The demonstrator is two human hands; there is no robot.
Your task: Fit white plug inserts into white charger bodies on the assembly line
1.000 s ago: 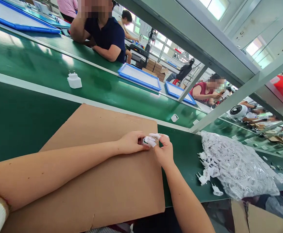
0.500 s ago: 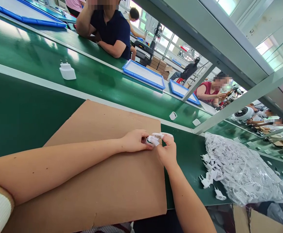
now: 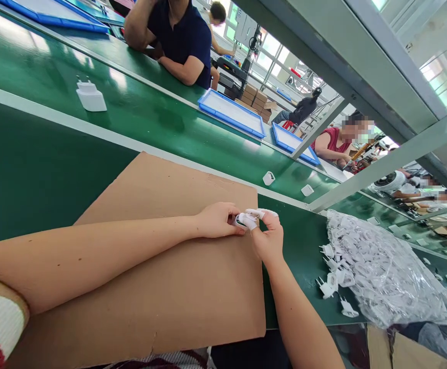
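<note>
My left hand (image 3: 220, 219) is closed on a small white plastic housing (image 3: 240, 220) above the right edge of a brown cardboard sheet (image 3: 192, 277). Facing it, my right hand (image 3: 268, 233) has white covers on its fingertips, and these pinch the same piece from the right. Small metal-coloured parts show between the fingertips, too small to make out. To the right lies a clear plastic bag (image 3: 388, 266) full of white plug housings, with several loose plug pieces (image 3: 327, 287) at its left side.
White chargers (image 3: 91, 97) stand on the green conveyor (image 3: 162, 115) beyond a pale rail. Blue-rimmed trays (image 3: 231, 114) line its far side, where a person in a dark shirt (image 3: 187, 46) leans. A metal frame post (image 3: 361, 174) rises at the right.
The chargers on the conveyor have moved left. The view has shifted slightly, and both hands still hold the white piece in nearly the same pose.
</note>
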